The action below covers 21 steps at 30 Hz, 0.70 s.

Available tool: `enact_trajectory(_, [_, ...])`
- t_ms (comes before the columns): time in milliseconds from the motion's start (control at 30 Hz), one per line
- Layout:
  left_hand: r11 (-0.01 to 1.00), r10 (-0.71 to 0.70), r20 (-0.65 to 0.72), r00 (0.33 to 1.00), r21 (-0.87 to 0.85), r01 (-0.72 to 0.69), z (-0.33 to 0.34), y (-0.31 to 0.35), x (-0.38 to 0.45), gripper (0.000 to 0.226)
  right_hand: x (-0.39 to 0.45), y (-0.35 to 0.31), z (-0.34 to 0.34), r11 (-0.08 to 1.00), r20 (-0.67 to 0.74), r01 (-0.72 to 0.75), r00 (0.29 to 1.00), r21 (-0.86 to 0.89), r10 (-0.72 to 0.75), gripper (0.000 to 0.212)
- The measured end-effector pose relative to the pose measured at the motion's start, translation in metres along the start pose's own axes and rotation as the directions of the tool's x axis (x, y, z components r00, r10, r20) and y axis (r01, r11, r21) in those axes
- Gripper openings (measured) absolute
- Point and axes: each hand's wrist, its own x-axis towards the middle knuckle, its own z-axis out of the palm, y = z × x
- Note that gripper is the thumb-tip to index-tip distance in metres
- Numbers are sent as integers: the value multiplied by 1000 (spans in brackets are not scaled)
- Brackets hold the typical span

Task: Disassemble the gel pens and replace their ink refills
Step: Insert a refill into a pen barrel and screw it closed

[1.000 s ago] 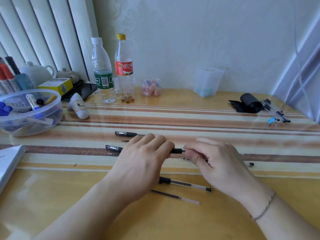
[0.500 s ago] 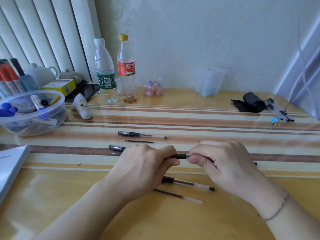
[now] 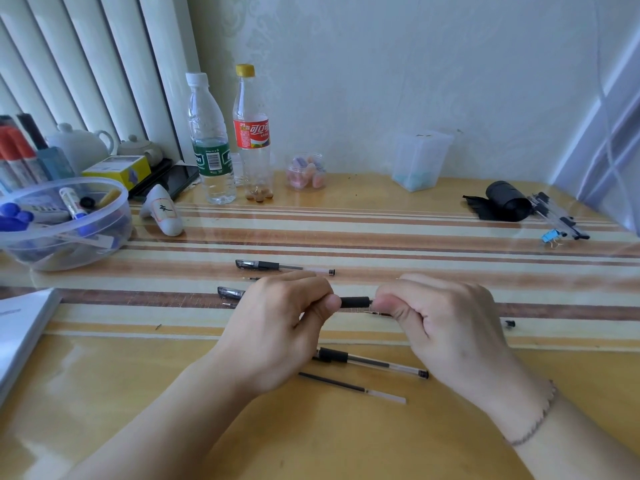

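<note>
Head view: left hand (image 3: 280, 327) and right hand (image 3: 446, 323) both pinch one gel pen (image 3: 355, 302), held level just above the table (image 3: 346, 445); only its black grip shows between them. Near side: capless pen (image 3: 372, 362) and loose refill (image 3: 349, 387) lie on the table.
</note>
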Motion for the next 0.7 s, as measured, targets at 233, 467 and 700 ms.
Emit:
enact_trajectory(233, [982,-156,-46,987,-117,150,4,-6,0,42,4,-9,3,997,-66,2,998,82,3,32])
enact_trajectory(467, [990,-91,-50,995,-111,85,4,-4,-1,41,1,-2,3,994,50,-98,994,-48,100,11])
enact_trajectory(700, [988,-107,-45,993,-115,102,2,-2,0,32,0,-1,-3,987,169,-131,979,98,114,39])
